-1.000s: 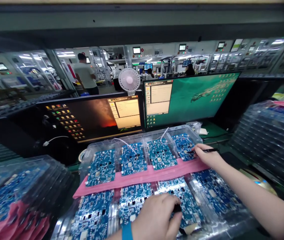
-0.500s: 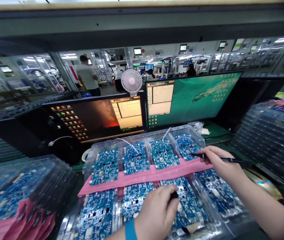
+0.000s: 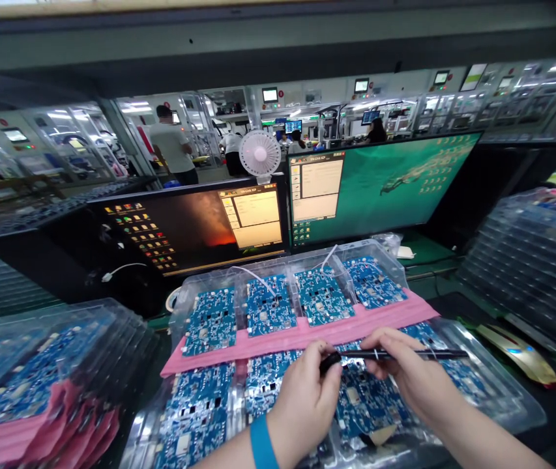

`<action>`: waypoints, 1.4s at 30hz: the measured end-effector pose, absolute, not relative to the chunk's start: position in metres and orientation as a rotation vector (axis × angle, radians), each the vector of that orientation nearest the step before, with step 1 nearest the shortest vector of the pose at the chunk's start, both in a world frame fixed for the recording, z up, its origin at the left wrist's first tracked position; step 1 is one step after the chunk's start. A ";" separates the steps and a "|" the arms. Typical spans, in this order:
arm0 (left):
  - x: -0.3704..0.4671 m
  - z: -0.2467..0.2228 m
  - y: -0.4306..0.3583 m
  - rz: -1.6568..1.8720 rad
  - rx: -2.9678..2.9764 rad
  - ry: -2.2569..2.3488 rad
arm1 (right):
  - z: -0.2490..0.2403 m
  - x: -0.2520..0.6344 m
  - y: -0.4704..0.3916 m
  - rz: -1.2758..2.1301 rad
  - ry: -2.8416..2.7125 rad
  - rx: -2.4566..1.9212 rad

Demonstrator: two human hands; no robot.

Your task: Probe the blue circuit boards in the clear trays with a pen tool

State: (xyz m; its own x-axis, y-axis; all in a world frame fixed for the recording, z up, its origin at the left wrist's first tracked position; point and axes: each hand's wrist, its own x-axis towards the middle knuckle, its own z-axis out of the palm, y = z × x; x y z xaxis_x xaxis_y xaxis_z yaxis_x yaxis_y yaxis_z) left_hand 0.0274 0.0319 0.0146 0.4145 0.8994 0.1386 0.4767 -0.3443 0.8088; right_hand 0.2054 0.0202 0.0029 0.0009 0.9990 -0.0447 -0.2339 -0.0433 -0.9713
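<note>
My left hand (image 3: pixel 304 397), with a blue band at the wrist, is closed around a small black object (image 3: pixel 329 362) over the lower row of boards. Close to its right, my right hand (image 3: pixel 402 371) pinches a slim black pen-like tool (image 3: pixel 434 354), whose tip meets or nearly meets the black object. Both hands hover above a clear plastic tray (image 3: pixel 517 397) of blue circuit boards (image 3: pixel 209 319). A pink strip (image 3: pixel 268 343) lies across the tray between its two rows. White wires rest on some upper boards.
Two monitors (image 3: pixel 385 189) stand behind the tray, with a small fan (image 3: pixel 260 154) above them. Tray stacks rise at left (image 3: pixel 62 352) and right (image 3: pixel 526 247). A gold mouse (image 3: pixel 519 355) lies at the right. People are in the background.
My right hand has moved left and down from the upper right board, bringing the tool to the black object. My left hand has risen slightly and turned. The view has shifted a little.
</note>
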 end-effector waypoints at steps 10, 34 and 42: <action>0.026 0.020 0.033 0.721 2.171 0.982 | -0.003 0.197 0.018 1.413 -1.232 -1.171; 0.024 0.028 0.035 0.548 2.111 1.194 | 0.003 0.302 0.119 0.393 -1.805 -1.950; 0.023 0.023 0.037 0.467 2.258 1.228 | -0.021 0.308 0.153 0.179 -1.770 -2.208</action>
State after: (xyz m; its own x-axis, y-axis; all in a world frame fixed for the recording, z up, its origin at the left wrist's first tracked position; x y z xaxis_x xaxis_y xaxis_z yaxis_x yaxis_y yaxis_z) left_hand 0.0228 0.0365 0.0229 0.5287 0.8473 0.0504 0.6670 -0.4515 0.5926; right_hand 0.3080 0.1531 -0.0215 0.2308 0.9686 0.0920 0.9307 -0.1922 -0.3114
